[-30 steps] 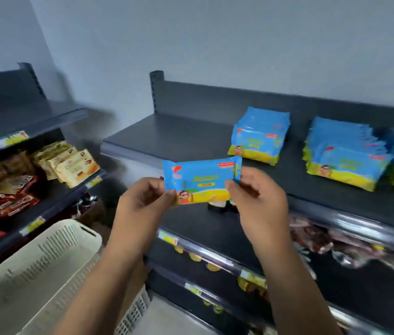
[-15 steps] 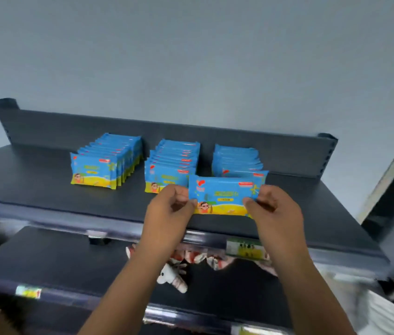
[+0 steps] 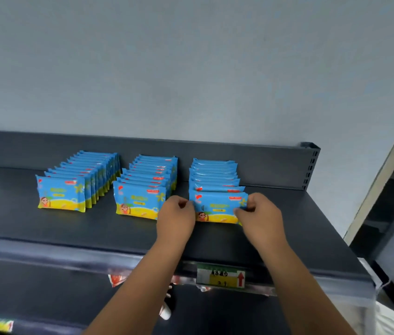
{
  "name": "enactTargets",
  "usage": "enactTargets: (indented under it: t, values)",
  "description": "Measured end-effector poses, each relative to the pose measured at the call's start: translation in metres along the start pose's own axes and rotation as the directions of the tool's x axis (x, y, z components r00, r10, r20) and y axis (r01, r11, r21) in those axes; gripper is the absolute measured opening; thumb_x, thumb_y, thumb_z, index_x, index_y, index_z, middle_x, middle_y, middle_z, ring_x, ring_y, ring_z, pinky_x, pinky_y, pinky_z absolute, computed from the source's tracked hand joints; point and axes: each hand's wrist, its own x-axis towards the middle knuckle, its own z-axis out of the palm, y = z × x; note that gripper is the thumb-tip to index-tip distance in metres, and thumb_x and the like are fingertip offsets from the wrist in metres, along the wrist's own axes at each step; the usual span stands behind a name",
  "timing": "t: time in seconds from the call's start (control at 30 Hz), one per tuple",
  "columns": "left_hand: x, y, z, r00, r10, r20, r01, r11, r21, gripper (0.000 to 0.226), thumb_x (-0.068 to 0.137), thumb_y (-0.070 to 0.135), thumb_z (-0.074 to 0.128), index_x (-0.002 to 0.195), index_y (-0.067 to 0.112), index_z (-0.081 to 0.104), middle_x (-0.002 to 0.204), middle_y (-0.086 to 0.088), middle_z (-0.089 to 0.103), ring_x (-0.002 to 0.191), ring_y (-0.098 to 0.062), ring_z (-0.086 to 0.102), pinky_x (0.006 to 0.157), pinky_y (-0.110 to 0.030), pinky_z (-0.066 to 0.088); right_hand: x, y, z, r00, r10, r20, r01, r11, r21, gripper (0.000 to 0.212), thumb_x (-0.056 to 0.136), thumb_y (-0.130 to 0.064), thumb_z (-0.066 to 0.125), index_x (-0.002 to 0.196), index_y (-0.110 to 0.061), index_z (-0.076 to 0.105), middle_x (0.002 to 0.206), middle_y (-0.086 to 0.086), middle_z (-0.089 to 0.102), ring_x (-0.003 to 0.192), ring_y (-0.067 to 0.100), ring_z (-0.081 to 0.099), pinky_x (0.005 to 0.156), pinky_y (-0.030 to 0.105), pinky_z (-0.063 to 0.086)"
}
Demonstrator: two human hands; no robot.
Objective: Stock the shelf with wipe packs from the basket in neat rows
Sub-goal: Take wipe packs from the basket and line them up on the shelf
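Your left hand (image 3: 176, 220) pinches left edge of pack (image 3: 217, 207); your right hand (image 3: 261, 217) pinches its right edge, fingers curled. Pack upright on shelf (image 3: 46, 228), front of right row (image 3: 214, 176). Middle row (image 3: 146, 187), left row (image 3: 80, 180) beside. Price tag (image 3: 220, 278) on shelf edge.

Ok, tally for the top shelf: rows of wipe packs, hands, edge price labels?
Rows of blue-and-yellow plastic wipe packs: 3 (left row, middle row, right row)
Hands gripping front pack: 2 (left hand, right hand)
Green-and-yellow paper price label: 1
Total: 6
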Motion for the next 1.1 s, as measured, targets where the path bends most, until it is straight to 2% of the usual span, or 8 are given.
enactTargets:
  t: [0.13,0.23,0.33,0.43,0.77,0.97,1.03,1.1]
  values:
    - [-0.002,0.009,-0.009,0.996,0.041,0.075,-0.043,0.999,0.018,0.017,0.099,0.033,0.058,0.093,0.018,0.064,0.085,0.003,0.066,0.083,-0.020,0.062,0.074,-0.038,0.051,-0.002,-0.006,0.007,0.999,0.035,-0.032,-0.037,0.997,-0.069,0.010,0.092,-0.023,0.070,0.091,-0.022,0.060,0.089,-0.006,0.067,0.078,0.012,0.063,0.069,0.035,0.052]
    - [-0.012,0.017,-0.024,0.976,0.204,0.073,-0.215,0.953,0.214,0.021,0.100,0.039,0.054,0.096,0.019,0.057,0.084,0.009,0.060,0.080,-0.016,0.057,0.067,-0.032,0.041,-0.010,-0.011,0.009,0.997,0.039,-0.070,-0.051,0.980,-0.192,0.023,0.094,-0.031,0.067,0.115,-0.022,0.060,0.113,0.000,0.067,0.095,0.018,0.063,0.081,0.037,0.053]
    - [-0.020,0.021,-0.047,0.870,0.488,0.077,-0.466,0.761,0.451,0.026,0.102,0.041,0.048,0.100,0.018,0.061,0.089,0.002,0.065,0.081,-0.019,0.060,0.065,-0.032,0.042,-0.029,-0.020,0.009,0.979,-0.048,-0.199,-0.028,0.931,-0.365,0.052,0.097,-0.037,0.063,0.145,-0.021,0.049,0.134,0.007,0.059,0.117,0.028,0.059,0.089,0.042,0.052]
    - [-0.021,0.020,-0.072,0.749,0.653,0.111,-0.559,0.533,0.635,0.037,0.098,0.044,0.043,0.099,0.016,0.066,0.089,-0.001,0.069,0.084,-0.025,0.064,0.068,-0.038,0.050,-0.047,-0.037,0.013,0.945,-0.228,-0.233,0.093,0.875,-0.476,0.048,0.097,-0.041,0.061,0.140,-0.020,0.057,0.130,0.006,0.063,0.114,0.027,0.060,0.085,0.041,0.053]
    - [0.001,-0.021,-0.163,0.804,0.574,0.157,-0.428,0.376,0.822,0.045,0.093,0.052,0.041,0.105,0.017,0.067,0.102,-0.001,0.070,0.098,-0.030,0.063,0.078,-0.043,0.048,-0.076,-0.082,0.081,0.857,-0.508,0.087,0.482,0.730,-0.486,0.050,0.097,-0.048,0.058,0.140,-0.022,0.058,0.141,-0.003,0.058,0.131,0.019,0.054,0.105,0.040,0.048]
    - [0.029,-0.034,-0.213,0.863,0.500,0.070,-0.347,0.487,0.802,0.042,0.094,0.048,0.045,0.105,0.015,0.068,0.098,-0.003,0.073,0.092,-0.032,0.065,0.073,-0.042,0.049,-0.067,-0.128,0.128,0.776,-0.599,0.200,0.612,0.637,-0.469,0.048,0.098,-0.045,0.054,0.138,-0.019,0.057,0.140,0.000,0.057,0.129,0.024,0.055,0.105,0.041,0.049]
    - [0.046,-0.042,-0.236,0.873,0.487,-0.025,-0.344,0.650,0.678,0.034,0.098,0.044,0.049,0.110,0.019,0.069,0.100,0.001,0.074,0.090,-0.029,0.066,0.073,-0.040,0.050,-0.069,-0.147,0.148,0.770,-0.618,0.160,0.623,0.672,-0.400,0.048,0.097,-0.040,0.055,0.141,-0.019,0.055,0.142,0.000,0.055,0.128,0.022,0.056,0.104,0.038,0.049]
    - [0.057,-0.046,-0.257,0.899,0.393,-0.192,-0.319,0.889,0.329,0.021,0.100,0.037,0.056,0.107,0.026,0.071,0.098,0.009,0.074,0.085,-0.019,0.068,0.073,-0.035,0.051,-0.074,-0.165,0.173,0.803,-0.590,0.080,0.591,0.774,-0.227,0.046,0.099,-0.035,0.058,0.143,-0.023,0.052,0.143,-0.009,0.051,0.131,0.010,0.051,0.107,0.025,0.044]
